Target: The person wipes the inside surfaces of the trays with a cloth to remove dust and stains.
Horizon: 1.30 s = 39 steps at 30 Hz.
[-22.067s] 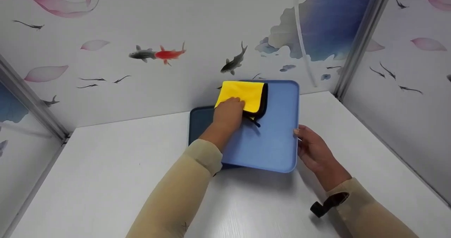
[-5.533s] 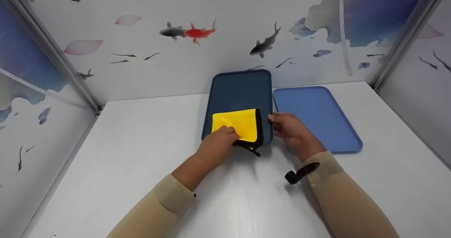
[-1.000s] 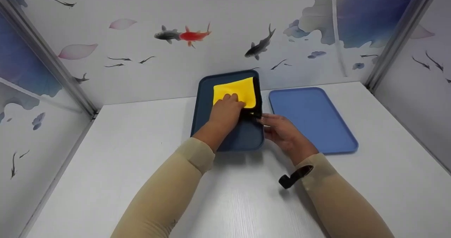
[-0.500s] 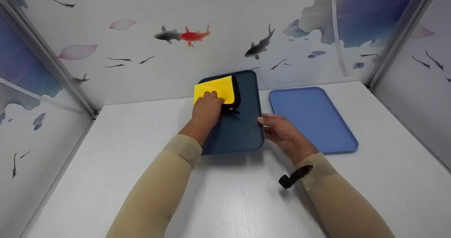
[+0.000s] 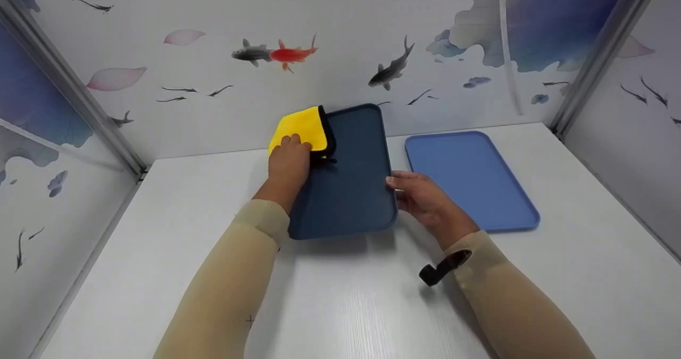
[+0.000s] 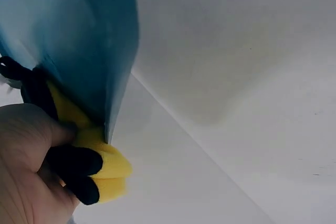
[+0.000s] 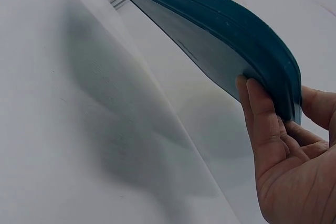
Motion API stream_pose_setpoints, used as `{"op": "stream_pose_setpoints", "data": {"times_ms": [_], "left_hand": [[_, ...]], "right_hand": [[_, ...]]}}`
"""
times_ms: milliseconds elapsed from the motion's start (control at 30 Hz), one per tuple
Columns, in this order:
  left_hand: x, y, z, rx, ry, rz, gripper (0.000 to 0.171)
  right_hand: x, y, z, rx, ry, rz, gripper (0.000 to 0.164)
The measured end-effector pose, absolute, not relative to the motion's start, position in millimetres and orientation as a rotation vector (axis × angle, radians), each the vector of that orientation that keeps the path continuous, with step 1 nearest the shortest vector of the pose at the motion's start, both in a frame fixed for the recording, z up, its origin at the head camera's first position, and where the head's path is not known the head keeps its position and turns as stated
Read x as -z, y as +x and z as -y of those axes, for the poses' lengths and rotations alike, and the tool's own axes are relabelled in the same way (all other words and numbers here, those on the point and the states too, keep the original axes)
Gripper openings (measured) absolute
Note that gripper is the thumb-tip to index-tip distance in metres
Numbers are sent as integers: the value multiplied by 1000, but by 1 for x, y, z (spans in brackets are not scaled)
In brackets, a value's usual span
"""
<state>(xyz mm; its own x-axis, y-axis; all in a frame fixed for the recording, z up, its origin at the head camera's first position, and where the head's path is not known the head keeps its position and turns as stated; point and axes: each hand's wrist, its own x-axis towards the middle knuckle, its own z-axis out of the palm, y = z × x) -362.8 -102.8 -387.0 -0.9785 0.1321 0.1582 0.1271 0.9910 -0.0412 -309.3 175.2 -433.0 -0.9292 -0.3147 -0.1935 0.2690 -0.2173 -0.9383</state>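
Note:
In the head view, my right hand pinches the right rim of a dark blue tray, thumb on top and fingers underneath. The right wrist view shows the tray from below, lifted off the table and tilted. My left hand grips a folded yellow cloth with a black border, at the tray's upper left corner. Part of the cloth hangs past the tray's left edge. In the left wrist view, the cloth's doubled folds stick out of my left hand beside the tray's edge.
A lighter blue tray lies flat on the white table at the right. Behind stands a white wall printed with fish and petals; side panels close off left and right. A black strap device sits on my right wrist.
My left hand has slid the cloth leftward across the dark tray, from its upper right to its upper left corner. The right hand keeps its hold; the tray tilts slightly more.

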Motion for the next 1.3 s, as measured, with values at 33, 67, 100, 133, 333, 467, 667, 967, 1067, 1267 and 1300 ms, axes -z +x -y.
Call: {"op": "stream_pose_setpoints", "data": {"times_ms": [33,67,100,133,333,467,667,967,1067,1267,1300], "left_hand": [[386,-363,104,-33,-183,2970,32],[386,-363,105,-18,-171,2968,31],[385,-363,106,0,-155,2966,30],[384,-363,107,20,-139,2966,29],[379,-365,107,180,-59,3010,26],[377,-366,108,371,-20,3030,29],[372,-366,108,607,39,3016,32],[369,-365,99,707,40,3018,30],[368,-364,94,719,23,3007,30],[365,-362,81,764,-34,2999,29],[364,-362,79,765,-48,2998,29]], "right_hand": [[432,-308,-174,2194,-63,-1683,44],[431,-307,-174,2191,-77,-1686,44],[430,-307,-173,2190,-88,-1689,43],[430,-306,-172,2185,-107,-1687,43],[430,-305,-170,2171,-131,-1685,39],[429,-304,-169,2159,-125,-1694,44],[428,-304,-168,2112,-201,-1733,52],[430,-304,-169,2100,-224,-1742,52],[432,-304,-169,2089,-233,-1743,51],[434,-304,-167,2060,-268,-1768,52],[434,-304,-167,2053,-272,-1776,52]]}}
